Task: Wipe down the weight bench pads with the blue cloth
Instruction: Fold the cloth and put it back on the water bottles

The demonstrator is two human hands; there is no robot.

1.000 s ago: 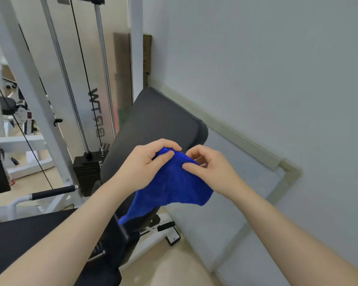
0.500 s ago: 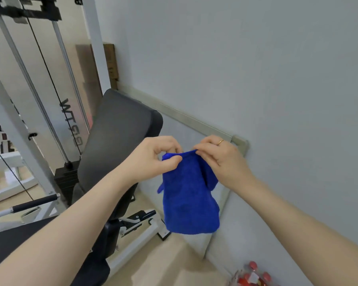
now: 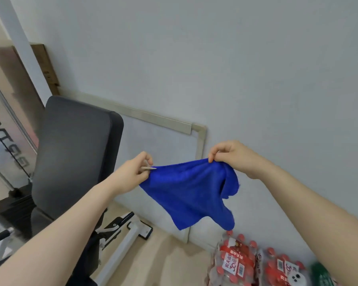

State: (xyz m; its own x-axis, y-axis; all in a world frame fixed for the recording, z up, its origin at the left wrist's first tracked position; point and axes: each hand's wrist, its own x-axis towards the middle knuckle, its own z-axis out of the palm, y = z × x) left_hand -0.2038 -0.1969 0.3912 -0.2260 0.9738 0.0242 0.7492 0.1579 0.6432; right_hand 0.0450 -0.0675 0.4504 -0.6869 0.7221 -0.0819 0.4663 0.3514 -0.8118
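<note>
A blue cloth (image 3: 190,190) hangs spread in the air between my hands, to the right of the bench. My left hand (image 3: 133,172) pinches its left top corner, and my right hand (image 3: 234,157) pinches its right top corner, with a fold drooping below that hand. The dark grey backrest pad (image 3: 74,149) of the weight bench stands tilted upright at the left, apart from the cloth. The seat pad is hidden behind my left forearm.
A grey wall is straight ahead, with a framed whiteboard (image 3: 163,139) leaning low against it. Packs of red-capped water bottles (image 3: 246,263) lie on the floor at the lower right. The bench's white frame foot (image 3: 130,232) and a cable machine (image 3: 12,153) are at the left.
My hands have drawn apart and stretched the cloth out wide. The view has swung right, away from the cable machine, and the bottle packs have come into sight.
</note>
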